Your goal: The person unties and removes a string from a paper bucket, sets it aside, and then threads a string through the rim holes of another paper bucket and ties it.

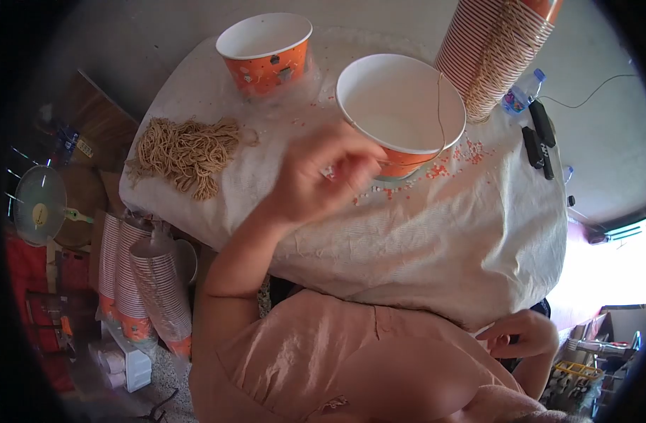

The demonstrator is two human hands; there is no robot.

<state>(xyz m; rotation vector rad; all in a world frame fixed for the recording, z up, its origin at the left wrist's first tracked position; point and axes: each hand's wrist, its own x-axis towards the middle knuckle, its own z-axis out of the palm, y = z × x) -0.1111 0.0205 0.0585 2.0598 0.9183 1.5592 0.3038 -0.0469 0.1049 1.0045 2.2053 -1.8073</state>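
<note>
My left hand [330,166], slightly blurred, is raised over the table with thumb and fingers pinched together. A thin brown string [441,116] runs from this pinch, past the front of a large paper tub [407,163], and up over its right rim. The tub is white inside and orange outside, and it stands tilted toward me. Small orange and white beads [471,151] lie scattered around its base. My right hand [524,333] is low by my lap near the tablecloth edge, its fingers curled; whatever is in them is hidden.
A second orange tub [266,67] stands at the back left. A bundle of brown strings [185,151] lies left. Stacked tubs with strings [495,56] rise at the back right, near a plastic bottle [524,92] and black objects [538,144]. More wrapped stacks [154,275] stand beside the table.
</note>
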